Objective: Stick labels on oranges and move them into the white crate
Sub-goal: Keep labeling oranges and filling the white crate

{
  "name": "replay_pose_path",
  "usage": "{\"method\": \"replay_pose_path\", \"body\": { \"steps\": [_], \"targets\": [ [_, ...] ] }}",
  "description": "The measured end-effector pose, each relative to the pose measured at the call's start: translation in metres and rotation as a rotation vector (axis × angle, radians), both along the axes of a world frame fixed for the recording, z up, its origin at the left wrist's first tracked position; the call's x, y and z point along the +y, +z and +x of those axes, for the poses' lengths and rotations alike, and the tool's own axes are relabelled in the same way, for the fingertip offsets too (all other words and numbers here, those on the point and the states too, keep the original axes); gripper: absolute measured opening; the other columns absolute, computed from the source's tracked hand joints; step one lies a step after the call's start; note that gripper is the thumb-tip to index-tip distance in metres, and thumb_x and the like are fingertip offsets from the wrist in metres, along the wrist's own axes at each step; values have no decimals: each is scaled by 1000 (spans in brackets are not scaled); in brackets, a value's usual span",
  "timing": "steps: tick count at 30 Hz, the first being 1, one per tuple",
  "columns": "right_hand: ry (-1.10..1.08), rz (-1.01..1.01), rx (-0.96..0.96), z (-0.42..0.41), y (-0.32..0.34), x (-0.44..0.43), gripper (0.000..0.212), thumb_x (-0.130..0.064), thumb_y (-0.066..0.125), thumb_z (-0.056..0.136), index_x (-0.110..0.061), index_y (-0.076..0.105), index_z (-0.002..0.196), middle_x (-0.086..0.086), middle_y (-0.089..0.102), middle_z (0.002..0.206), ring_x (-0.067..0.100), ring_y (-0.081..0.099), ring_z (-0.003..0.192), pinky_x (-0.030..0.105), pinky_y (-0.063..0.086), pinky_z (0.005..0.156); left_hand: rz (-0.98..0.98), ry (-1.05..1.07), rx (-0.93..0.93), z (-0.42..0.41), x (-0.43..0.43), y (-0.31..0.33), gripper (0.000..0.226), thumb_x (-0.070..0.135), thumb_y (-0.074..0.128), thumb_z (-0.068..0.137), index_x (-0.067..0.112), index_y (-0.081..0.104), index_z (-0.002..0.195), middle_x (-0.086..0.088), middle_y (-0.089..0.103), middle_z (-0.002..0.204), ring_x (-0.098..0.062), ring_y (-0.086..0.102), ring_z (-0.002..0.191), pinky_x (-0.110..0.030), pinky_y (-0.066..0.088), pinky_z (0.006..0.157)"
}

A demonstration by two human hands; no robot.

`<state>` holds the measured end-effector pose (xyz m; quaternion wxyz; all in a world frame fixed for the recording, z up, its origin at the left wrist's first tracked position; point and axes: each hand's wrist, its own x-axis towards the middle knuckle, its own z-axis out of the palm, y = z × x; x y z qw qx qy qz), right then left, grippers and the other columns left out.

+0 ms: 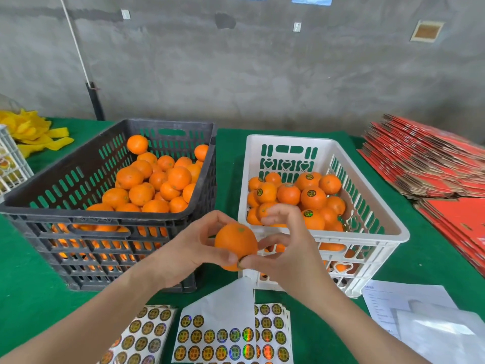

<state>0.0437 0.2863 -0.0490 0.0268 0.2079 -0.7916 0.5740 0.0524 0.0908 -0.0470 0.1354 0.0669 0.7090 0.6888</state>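
My left hand grips an orange in the air between the two crates, fingers curled round it. My right hand pinches a round label with thumb and forefinger against the orange's lower side. The white crate on the right holds several oranges, some with labels showing. A black crate on the left is filled with unlabelled oranges. Sheets of round labels lie on the green table in front of me.
Flat red cartons are stacked at the right. White papers lie near the front right. Yellow foam nets and part of another white crate sit at the far left. A grey wall stands behind the table.
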Motion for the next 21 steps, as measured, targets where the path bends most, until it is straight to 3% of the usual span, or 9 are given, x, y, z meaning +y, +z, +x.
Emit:
{"method": "replay_pose_path", "body": {
  "steps": [2, 4, 6, 8, 11, 13, 15, 18, 21],
  "targets": [
    [16, -11, 3, -5, 2, 5, 68, -27, 84, 64, -48, 40, 112, -21, 50, 107, 7, 62, 80, 24, 55, 61, -42, 11, 13, -7, 4, 8, 82, 36, 90, 40, 15, 57, 112, -5, 65, 112, -27, 63, 101, -33, 52, 81],
    [63, -3, 74, -7, 1, 7, 55, -29, 74, 78, -47, 40, 118, -24, 51, 113, 1, 58, 92, 19, 54, 68, -12, 15, 7, -15, 10, 14, 89, 49, 92, 37, 14, 59, 112, -9, 65, 112, -28, 64, 102, -33, 54, 83],
    [139, 48, 120, -11, 2, 7, 49, -38, 65, 84, -48, 39, 124, -30, 45, 121, -6, 51, 106, 12, 51, 73, -34, 8, 5, -22, 18, 21, 74, 48, 89, 52, 13, 61, 111, -13, 64, 113, -29, 65, 102, -36, 56, 85],
    [178, 107, 100, -26, 8, 10, 58, -47, 69, 75, -48, 40, 125, -31, 47, 118, -5, 51, 107, 14, 51, 76, -68, -3, -6, -30, 28, 30, 52, 39, 77, 70, 9, 62, 110, -17, 64, 115, -30, 66, 101, -39, 56, 87],
    [84, 187, 66, -77, 21, 16, 62, -51, 76, 56, -43, 48, 111, -28, 53, 106, -4, 55, 98, 15, 49, 74, -146, 60, -9, -51, 35, 48, 38, 32, 54, 89, 2, 59, 113, -15, 68, 109, -28, 69, 91, -35, 58, 81],
    [-14, 432, 55, -129, 20, 19, 61, -39, 78, 61, -34, 49, 115, -13, 51, 116, 6, 50, 105, 24, 45, 85, -217, 249, 43, -67, 25, 62, 27, 23, 45, 99, 5, 54, 118, -6, 65, 106, -22, 66, 82, -32, 56, 73],
    [-19, 755, -12, -173, 9, 20, 57, -26, 78, 67, -22, 52, 117, 4, 50, 116, 19, 48, 107, 32, 44, 85, -191, 414, 93, -80, 4, 72, 27, 19, 43, 100, 5, 55, 120, -6, 63, 102, -20, 64, 78, -28, 54, 69],
    [53, 1095, -4, -204, -19, 15, 35, -16, 70, 70, -9, 57, 101, 9, 60, 103, 25, 57, 95, 36, 51, 72, -142, 514, 118, -87, -33, 75, 23, 18, 41, 101, 7, 61, 107, -8, 64, 94, -22, 63, 72, -29, 52, 68],
    [103, 1281, -27, -214, -26, 9, 31, -19, 66, 75, -14, 55, 103, 12, 56, 111, 30, 54, 107, 40, 50, 83, -131, 535, 79, -92, -66, 69, 24, 17, 40, 101, 13, 64, 97, -6, 67, 91, -21, 63, 74, -31, 50, 68]
  ]
}}
